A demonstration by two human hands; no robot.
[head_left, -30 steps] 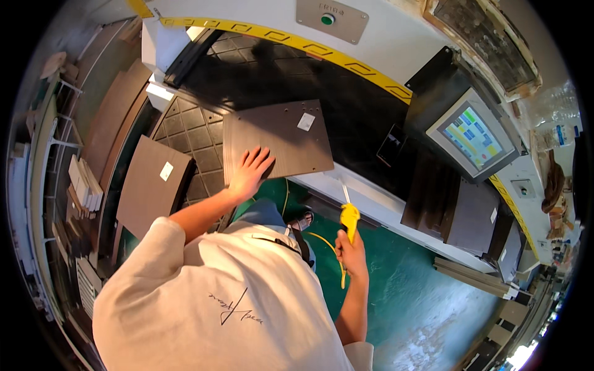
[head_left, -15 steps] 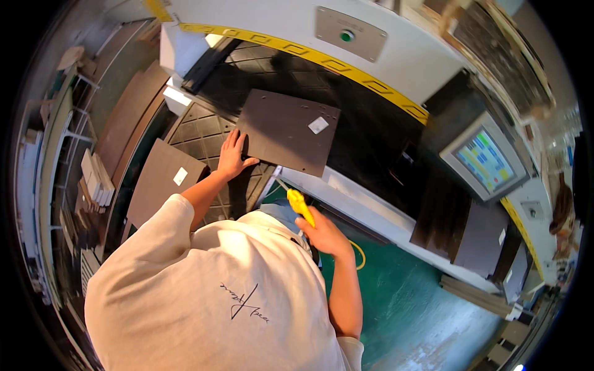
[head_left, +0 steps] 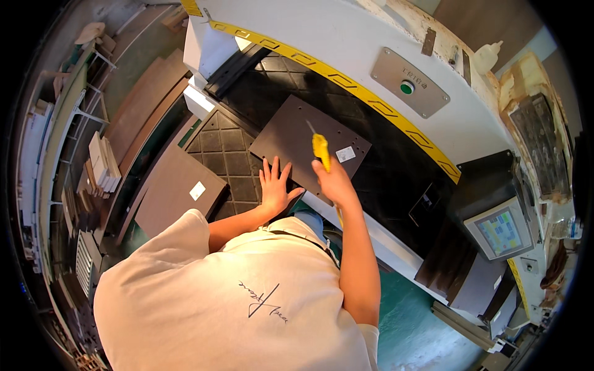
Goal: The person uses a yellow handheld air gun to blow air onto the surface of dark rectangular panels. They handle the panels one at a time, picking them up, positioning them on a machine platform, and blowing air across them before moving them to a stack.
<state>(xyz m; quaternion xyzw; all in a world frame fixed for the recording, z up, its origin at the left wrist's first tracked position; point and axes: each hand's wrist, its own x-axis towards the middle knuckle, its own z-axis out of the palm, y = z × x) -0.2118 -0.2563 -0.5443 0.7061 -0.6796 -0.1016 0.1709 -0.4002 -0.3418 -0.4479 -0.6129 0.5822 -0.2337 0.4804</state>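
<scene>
A dark brown panel [head_left: 294, 133] with small holes and a white label [head_left: 345, 154] lies on the black ribbed bed of the machine. My left hand [head_left: 275, 188] rests with spread fingers at the panel's near-left edge. In my right hand [head_left: 335, 183] is a yellow air blow gun [head_left: 320, 152], gripped by its handle. Its thin nozzle points away from me, over the panel. Part of a yellow hose shows below that hand.
Left of me lies another labelled brown panel [head_left: 179, 191]. A yellow-striped white machine housing [head_left: 346, 37] curves along the far side, with a green button [head_left: 406, 88]. At right are a touchscreen [head_left: 500, 230] and more panels [head_left: 476, 290]. Shelving [head_left: 77, 111] stands far left.
My right hand has lifted the blow gun from beside my waist to over the panel. My left hand stays at the panel's edge. The whole view has shifted and turned.
</scene>
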